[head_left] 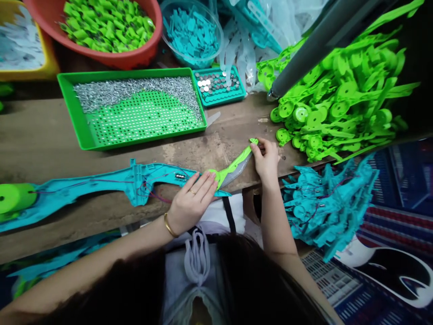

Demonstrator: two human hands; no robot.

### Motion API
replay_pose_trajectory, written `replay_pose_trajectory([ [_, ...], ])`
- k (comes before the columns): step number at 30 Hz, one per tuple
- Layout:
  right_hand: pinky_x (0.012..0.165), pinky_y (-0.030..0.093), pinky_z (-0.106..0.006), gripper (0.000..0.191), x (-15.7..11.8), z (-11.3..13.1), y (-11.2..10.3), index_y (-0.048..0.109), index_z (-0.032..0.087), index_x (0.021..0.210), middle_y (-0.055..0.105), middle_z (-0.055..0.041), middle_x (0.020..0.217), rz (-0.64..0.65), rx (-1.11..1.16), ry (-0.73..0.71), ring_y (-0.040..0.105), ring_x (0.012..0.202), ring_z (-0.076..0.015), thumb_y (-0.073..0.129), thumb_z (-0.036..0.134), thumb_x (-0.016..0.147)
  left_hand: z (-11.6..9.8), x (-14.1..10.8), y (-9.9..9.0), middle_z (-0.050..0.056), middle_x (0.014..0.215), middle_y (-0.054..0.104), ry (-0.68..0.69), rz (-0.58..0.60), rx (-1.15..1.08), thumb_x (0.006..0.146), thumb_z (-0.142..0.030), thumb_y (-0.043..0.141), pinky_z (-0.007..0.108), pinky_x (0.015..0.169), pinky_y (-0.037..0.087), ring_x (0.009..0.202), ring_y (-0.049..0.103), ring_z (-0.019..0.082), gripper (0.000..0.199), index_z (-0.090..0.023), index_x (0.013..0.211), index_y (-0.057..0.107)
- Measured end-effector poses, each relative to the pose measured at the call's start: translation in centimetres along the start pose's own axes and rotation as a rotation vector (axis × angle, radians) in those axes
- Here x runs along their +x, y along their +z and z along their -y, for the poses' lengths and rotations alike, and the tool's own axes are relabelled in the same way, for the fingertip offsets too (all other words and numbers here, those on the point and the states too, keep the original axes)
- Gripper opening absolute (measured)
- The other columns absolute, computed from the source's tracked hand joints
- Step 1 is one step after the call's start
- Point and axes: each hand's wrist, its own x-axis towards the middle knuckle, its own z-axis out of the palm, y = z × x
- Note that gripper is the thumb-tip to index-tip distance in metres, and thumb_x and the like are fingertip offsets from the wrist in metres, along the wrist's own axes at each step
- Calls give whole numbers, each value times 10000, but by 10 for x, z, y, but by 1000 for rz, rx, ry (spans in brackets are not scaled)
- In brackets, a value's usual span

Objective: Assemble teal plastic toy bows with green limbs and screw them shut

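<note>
A long blue plastic shell (pixel 111 174) with thin wires and a small metal spring part inside lies along the table's front edge. My left hand (pixel 194 194) lies over its right end, fingers together, holding it where a green limb piece (pixel 237 164) joins; the thumb is hidden. A translucent grey plastic strip (pixel 238 174) runs along the limb's lower side. My right hand (pixel 267 158) pinches the limb's upper tip between thumb and fingers. At the shell's far left end sits a round green part (pixel 16 197).
A green tray (pixel 72 106) of small screws and a teal tray (pixel 223 97) of metal discs stand behind. Beyond are a red bowl (pixel 98 56) and a clear tub (pixel 192 58) of parts. Green limbs (pixel 338 104) and blue shells (pixel 328 203) pile up right, under a grey pole (pixel 314 49).
</note>
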Motion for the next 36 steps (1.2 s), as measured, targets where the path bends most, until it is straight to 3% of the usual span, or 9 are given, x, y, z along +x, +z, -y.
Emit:
replay_pose_trajectory([
  [3,935,435,-477,334,2,-2,-3,644,217,1006,610,-61,991,35,125,-24,589,918,-227,636,487,811,-2,-6,1,159,1272,650,22,-31,35,912,-245,619,452,1072,457,1215,604,287,320,-63,1173,644],
  [7,809,520,-368,382,7,-1,-12,509,247,940,613,6,858,163,629,35,622,800,-172,717,490,730,1,4,-13,142,1232,679,66,21,41,931,-307,589,452,1036,461,1167,627,277,271,-111,1092,685],
  [10,827,543,-339,471,5,5,-19,453,283,949,564,56,801,175,963,34,645,785,-145,794,449,669,7,40,-22,119,940,737,10,112,-126,926,-451,557,410,875,511,917,679,256,360,-139,808,694],
  [12,886,541,-341,497,1,11,-24,457,300,958,539,62,809,132,1043,-22,651,806,-139,824,425,646,11,74,-23,118,866,710,-190,239,-283,915,-485,556,360,749,497,844,651,245,388,-123,845,680],
  [16,918,533,-361,487,-12,22,-32,490,320,1027,547,35,875,55,1022,-87,653,874,-157,801,464,682,16,122,-14,53,802,692,-435,456,-728,890,-354,607,264,623,388,700,580,161,241,-129,888,694],
  [21,781,525,-306,416,-31,25,-27,609,274,1045,623,7,902,300,960,-87,624,838,-153,753,511,736,11,123,-5,10,709,654,-531,346,-894,844,-308,629,241,581,325,627,507,121,201,-122,842,703],
  [26,638,463,-221,166,-38,24,-17,677,234,859,609,48,756,342,995,-149,567,688,-95,772,335,767,17,116,-16,49,786,693,-422,434,-675,886,-347,576,245,608,361,664,567,145,262,-117,911,700],
  [31,630,476,-226,235,-39,25,-20,682,257,926,619,47,797,353,1005,-159,574,693,-99,782,374,749,36,104,-32,67,868,725,-233,677,-551,920,-410,535,258,661,414,753,646,178,312,-153,956,708],
  [36,794,536,-332,245,-50,36,-15,698,237,816,650,-2,837,525,790,-237,623,821,-174,786,437,706,36,88,-24,79,889,722,-174,533,-562,939,-316,496,279,725,443,821,658,191,279,-134,981,703],
])
